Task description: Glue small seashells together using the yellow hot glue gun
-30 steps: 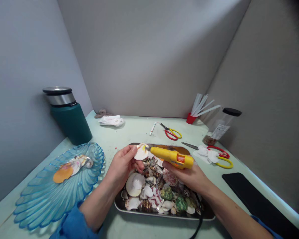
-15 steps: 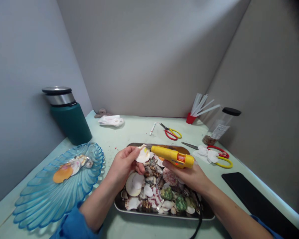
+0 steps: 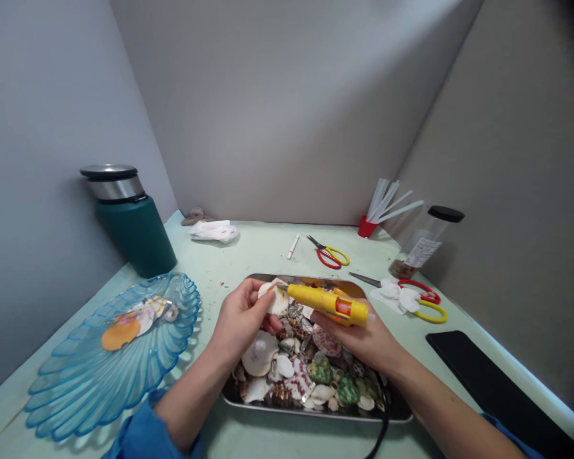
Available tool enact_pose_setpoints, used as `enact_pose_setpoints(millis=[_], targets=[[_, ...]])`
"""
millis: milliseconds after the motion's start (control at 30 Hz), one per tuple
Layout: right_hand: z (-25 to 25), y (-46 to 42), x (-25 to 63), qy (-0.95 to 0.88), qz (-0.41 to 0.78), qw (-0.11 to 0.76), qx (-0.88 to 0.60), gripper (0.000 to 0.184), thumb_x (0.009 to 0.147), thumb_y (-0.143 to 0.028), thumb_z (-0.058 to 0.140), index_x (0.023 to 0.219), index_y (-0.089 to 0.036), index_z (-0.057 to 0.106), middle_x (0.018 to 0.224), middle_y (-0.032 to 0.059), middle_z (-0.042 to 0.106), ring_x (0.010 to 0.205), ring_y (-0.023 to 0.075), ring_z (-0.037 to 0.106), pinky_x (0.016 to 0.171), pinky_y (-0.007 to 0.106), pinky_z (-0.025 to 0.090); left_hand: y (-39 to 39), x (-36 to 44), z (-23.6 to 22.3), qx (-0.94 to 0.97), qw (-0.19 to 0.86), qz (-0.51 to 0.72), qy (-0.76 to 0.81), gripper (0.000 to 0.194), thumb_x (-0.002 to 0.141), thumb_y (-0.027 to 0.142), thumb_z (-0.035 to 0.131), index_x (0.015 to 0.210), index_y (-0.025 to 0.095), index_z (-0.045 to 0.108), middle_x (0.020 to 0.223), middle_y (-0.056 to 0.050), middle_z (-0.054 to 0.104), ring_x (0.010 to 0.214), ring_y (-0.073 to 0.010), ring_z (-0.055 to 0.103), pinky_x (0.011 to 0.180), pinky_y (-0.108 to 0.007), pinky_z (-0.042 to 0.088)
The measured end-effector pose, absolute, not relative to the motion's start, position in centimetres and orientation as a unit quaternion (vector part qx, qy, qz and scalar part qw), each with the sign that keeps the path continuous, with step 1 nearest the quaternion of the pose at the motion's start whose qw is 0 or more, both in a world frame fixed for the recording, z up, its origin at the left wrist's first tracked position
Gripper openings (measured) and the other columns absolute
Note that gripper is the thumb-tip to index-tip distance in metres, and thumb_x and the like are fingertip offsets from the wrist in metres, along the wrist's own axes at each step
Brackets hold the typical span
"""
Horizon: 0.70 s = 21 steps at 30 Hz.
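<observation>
My left hand (image 3: 242, 319) pinches a pale scallop shell (image 3: 273, 298) above the metal tray (image 3: 316, 414), which is full of mixed seashells. My right hand (image 3: 363, 338) grips a yellow glue gun (image 3: 328, 304) with an orange trigger. The gun's nozzle points left and touches the shell in my left hand. The gun's black cord (image 3: 381, 427) runs down over the tray's front edge. Both hands hover over the tray's far half.
A blue shell-shaped glass dish (image 3: 110, 370) at the left holds a few glued shells. A teal flask (image 3: 129, 223) stands behind it. Two red-and-yellow scissors (image 3: 332, 255), a red cup of glue sticks (image 3: 377, 213), a jar (image 3: 425, 245) and a black phone (image 3: 488, 382) lie at the right.
The left hand has turned the shell slightly and lowered it. The glue gun's nozzle has shifted left and down onto the shell.
</observation>
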State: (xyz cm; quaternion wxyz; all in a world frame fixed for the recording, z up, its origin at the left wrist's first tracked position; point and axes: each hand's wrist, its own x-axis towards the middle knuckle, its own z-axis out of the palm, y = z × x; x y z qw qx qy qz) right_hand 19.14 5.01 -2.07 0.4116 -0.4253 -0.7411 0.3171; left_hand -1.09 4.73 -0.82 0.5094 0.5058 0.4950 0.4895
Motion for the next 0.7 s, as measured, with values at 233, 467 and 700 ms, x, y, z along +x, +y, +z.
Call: enact_pose_setpoints(millis=[233,467,700], targets=[[-2.0,5.1,19.1,-0.732,0.316,0.423,-0.43,0.019,0.077,-0.031,0.063,0.092,-0.019,0.064,0.085,0.0029,0.068,0.072,0.0174,0.063,0.066,0.028,0.052,4.6,-1.0,-0.6,0.496,0.533,0.485,0.485,0.024,0.074,0.037,0.06,0.082,0.016,0.051,0.043,0.003,0.058,0.039,-0.0128,0.055,0.041,-0.02,0.042],[-1.8,5.2,19.4,-0.758,0.29,0.407,-0.42,0.018,0.079,-0.032,0.061,0.092,-0.02,0.063,0.081,0.0018,0.068,0.071,0.0171,0.062,0.065,0.028,0.05,5.0,-1.6,-0.6,0.435,0.522,0.572,0.46,0.025,0.074,0.035,0.061,0.085,0.014,0.051,0.047,0.002,0.06,0.039,-0.0104,0.053,0.044,-0.02,0.044],[-1.1,4.6,19.3,-0.829,0.135,0.231,-0.492,0.013,0.079,-0.03,0.057,0.086,-0.02,0.062,0.08,0.0027,0.065,0.07,0.0175,0.059,0.062,0.028,0.043,5.3,-2.0,-0.6,0.361,0.514,0.644,0.437,0.028,0.069,0.03,0.066,0.086,0.013,0.051,0.066,0.001,0.063,0.044,-0.0083,0.056,0.043,-0.019,0.044]])
